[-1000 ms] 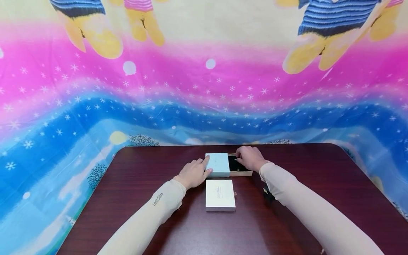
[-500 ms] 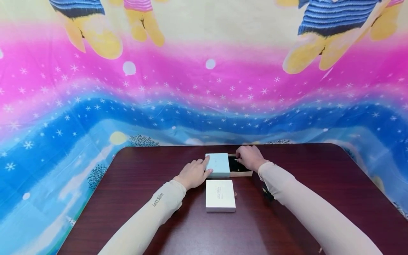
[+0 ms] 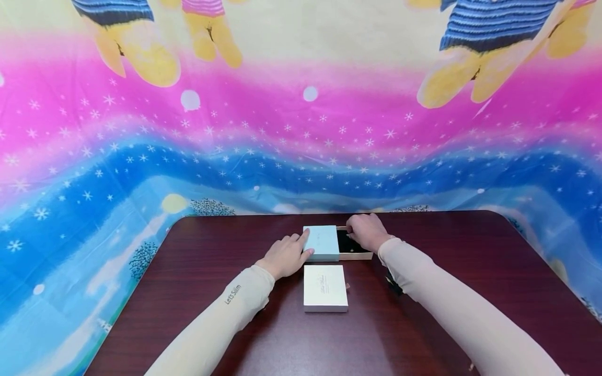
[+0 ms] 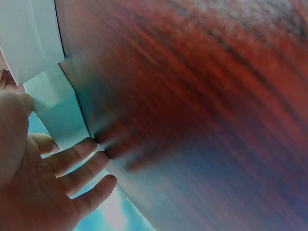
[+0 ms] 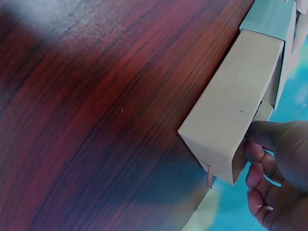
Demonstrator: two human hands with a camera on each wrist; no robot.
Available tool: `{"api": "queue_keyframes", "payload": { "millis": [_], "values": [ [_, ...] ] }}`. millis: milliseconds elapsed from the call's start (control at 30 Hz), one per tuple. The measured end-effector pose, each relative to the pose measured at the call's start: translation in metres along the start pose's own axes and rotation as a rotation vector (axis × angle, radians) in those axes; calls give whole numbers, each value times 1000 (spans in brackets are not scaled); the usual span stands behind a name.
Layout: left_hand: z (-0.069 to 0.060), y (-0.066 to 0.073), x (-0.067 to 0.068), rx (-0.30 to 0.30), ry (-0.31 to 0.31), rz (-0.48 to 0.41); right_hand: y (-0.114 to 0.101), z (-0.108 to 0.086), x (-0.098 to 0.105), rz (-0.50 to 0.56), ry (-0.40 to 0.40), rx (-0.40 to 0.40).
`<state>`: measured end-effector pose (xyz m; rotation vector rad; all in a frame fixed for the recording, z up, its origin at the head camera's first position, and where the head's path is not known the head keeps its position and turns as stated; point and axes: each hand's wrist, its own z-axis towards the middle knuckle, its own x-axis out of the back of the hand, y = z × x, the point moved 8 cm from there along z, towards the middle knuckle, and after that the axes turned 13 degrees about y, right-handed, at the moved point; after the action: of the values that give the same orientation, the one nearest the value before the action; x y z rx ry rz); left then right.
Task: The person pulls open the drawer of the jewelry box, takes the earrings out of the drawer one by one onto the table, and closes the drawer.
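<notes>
A light blue sleeve box [image 3: 321, 243] lies near the far edge of the table. Its cream drawer [image 3: 355, 256] is pulled out to the right and shows a black lining [image 3: 345, 245] with a small star-shaped piece [image 3: 351, 250]. My left hand [image 3: 284, 256] rests against the sleeve's left end, thumb and index finger touching it; the other fingers are stretched out in the left wrist view. My right hand [image 3: 369, 232] reaches over the drawer's wall with curled fingers. A small pale, shiny bit shows by its fingertips, which are mostly hidden inside; whether it is pinched I cannot tell.
A white box [image 3: 325, 287] with grey print lies just in front of the blue one, a small ribbon tab at its right side. The dark red-brown table [image 3: 216, 240] ends close behind the boxes, at a printed cloth backdrop [image 3: 301, 130].
The right hand and forearm have shifted very slightly to the left. The left hand and both boxes stay where they were.
</notes>
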<state>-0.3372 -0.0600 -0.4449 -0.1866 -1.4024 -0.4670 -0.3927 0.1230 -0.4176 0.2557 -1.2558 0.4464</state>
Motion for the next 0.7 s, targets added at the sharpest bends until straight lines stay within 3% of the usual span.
{"api": "queue_keyframes", "payload": {
  "millis": [700],
  "values": [
    [-1,0,0,0,-11,-18,-5,2,-1,-33,-23,26]
  ]
}}
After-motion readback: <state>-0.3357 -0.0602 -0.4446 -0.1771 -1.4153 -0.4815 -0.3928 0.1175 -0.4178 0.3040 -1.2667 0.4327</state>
